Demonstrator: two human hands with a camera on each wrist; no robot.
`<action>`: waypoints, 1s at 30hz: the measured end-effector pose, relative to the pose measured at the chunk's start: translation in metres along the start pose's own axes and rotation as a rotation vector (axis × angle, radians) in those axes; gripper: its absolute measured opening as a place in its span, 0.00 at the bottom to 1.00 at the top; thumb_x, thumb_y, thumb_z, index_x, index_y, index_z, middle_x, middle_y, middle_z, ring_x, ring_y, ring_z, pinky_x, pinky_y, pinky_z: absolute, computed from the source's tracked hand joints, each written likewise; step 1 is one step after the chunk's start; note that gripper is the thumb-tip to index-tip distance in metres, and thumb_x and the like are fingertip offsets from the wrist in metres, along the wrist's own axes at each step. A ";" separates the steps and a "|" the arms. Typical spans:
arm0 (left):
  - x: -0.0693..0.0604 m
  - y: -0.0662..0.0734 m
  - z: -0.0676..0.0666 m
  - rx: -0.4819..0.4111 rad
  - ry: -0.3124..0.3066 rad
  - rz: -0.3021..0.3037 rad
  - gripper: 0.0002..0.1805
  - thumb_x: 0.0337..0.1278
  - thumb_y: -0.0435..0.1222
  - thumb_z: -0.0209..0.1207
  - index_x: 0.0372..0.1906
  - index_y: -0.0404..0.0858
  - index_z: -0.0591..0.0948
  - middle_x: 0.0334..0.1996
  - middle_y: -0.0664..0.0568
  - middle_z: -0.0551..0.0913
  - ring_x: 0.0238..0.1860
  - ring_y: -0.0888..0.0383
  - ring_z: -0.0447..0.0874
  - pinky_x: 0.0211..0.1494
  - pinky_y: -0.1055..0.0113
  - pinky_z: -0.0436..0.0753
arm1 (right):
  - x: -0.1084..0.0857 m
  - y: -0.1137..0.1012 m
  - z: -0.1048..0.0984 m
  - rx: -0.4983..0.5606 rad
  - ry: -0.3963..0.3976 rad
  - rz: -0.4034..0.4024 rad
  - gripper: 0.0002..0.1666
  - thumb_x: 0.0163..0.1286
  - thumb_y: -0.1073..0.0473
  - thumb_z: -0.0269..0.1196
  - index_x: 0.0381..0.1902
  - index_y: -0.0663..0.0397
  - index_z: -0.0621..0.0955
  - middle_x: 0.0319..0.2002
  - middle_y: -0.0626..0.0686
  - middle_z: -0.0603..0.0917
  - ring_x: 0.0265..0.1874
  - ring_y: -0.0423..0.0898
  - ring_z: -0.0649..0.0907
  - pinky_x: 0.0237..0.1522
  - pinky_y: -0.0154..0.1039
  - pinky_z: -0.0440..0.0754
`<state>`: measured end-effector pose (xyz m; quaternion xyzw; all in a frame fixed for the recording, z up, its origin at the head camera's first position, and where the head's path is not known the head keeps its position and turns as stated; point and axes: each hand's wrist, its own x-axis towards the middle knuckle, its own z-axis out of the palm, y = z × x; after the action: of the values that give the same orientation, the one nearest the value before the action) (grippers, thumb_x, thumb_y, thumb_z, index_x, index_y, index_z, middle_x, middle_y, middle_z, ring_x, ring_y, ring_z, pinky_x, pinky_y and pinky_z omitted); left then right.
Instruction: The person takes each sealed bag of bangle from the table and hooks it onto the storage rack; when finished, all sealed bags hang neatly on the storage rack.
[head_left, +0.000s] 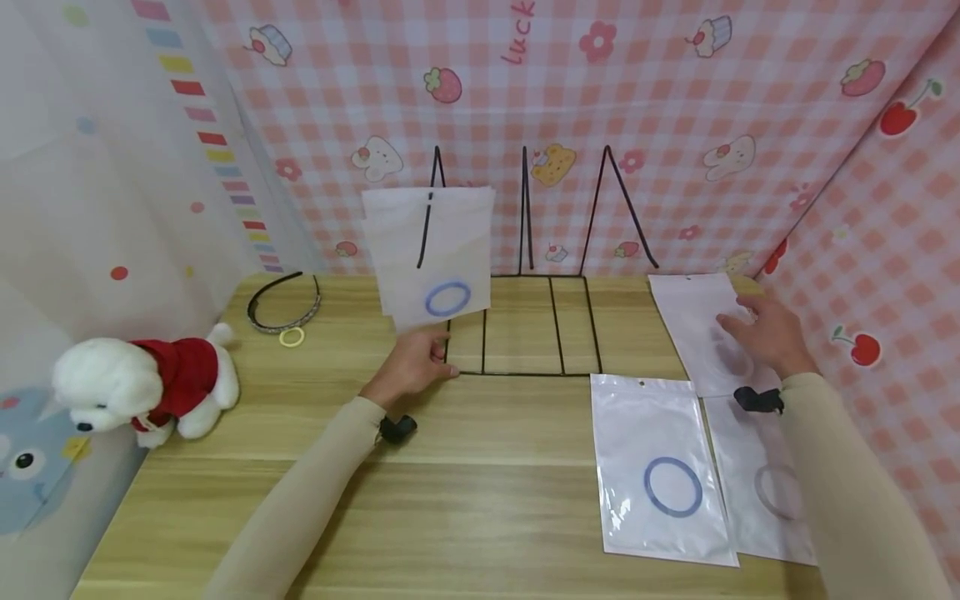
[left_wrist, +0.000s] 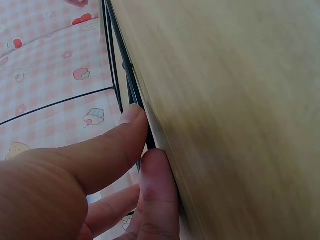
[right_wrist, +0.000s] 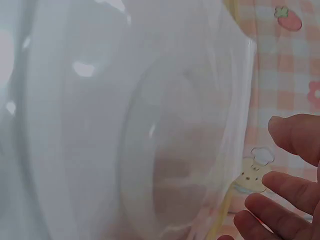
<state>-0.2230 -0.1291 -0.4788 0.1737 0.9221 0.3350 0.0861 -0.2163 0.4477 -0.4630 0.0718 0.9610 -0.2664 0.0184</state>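
In the head view my left hand (head_left: 412, 364) is at the front left corner of a black wire display rack (head_left: 525, 374). Its thumb and index finger pinch the rack's wire (left_wrist: 131, 75) in the left wrist view, close to the wood surface. From the rack's left prong hang white pouches (head_left: 401, 242), the front one with a blue ring on it. Over at the right, my right hand (head_left: 768, 333) hovers by the upper white pouch (head_left: 690, 312). Fingers are spread and loosely bent in the right wrist view, holding nothing, beside the glossy clear pouch (right_wrist: 100, 125).
Two more pouches with rings, a nearer one (head_left: 637, 425) and one partly under my right forearm (head_left: 738, 467), lie on the wooden table (head_left: 450, 500). To the left are a headband (head_left: 281, 329), a yellow ring (head_left: 282, 340) and a white plush dog (head_left: 112, 375). Checked cloth (head_left: 487, 117) hangs behind.
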 end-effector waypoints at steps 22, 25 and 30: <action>0.001 0.003 -0.007 -0.018 0.000 0.030 0.39 0.51 0.33 0.80 0.67 0.22 0.77 0.29 0.48 0.82 0.30 0.60 0.78 0.47 0.60 0.84 | 0.044 0.009 -0.004 -0.008 -0.005 0.038 0.34 0.76 0.46 0.65 0.62 0.72 0.76 0.52 0.73 0.78 0.48 0.66 0.75 0.47 0.58 0.78; 0.001 0.000 -0.005 -0.010 -0.005 0.028 0.40 0.51 0.34 0.80 0.67 0.22 0.77 0.30 0.48 0.82 0.31 0.59 0.79 0.46 0.62 0.83 | 0.051 0.009 -0.003 -0.010 -0.009 0.034 0.38 0.76 0.44 0.65 0.64 0.73 0.72 0.55 0.75 0.76 0.50 0.68 0.74 0.51 0.62 0.78; 0.004 0.002 -0.004 0.005 -0.016 0.014 0.41 0.52 0.35 0.80 0.69 0.24 0.76 0.33 0.47 0.83 0.34 0.57 0.80 0.51 0.57 0.84 | 0.062 0.011 0.001 -0.060 0.007 0.025 0.34 0.77 0.43 0.63 0.50 0.74 0.73 0.42 0.70 0.73 0.43 0.66 0.72 0.42 0.56 0.73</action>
<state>-0.2274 -0.1289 -0.4748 0.1829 0.9209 0.3319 0.0908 -0.2761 0.4650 -0.4740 0.0843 0.9676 -0.2371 0.0205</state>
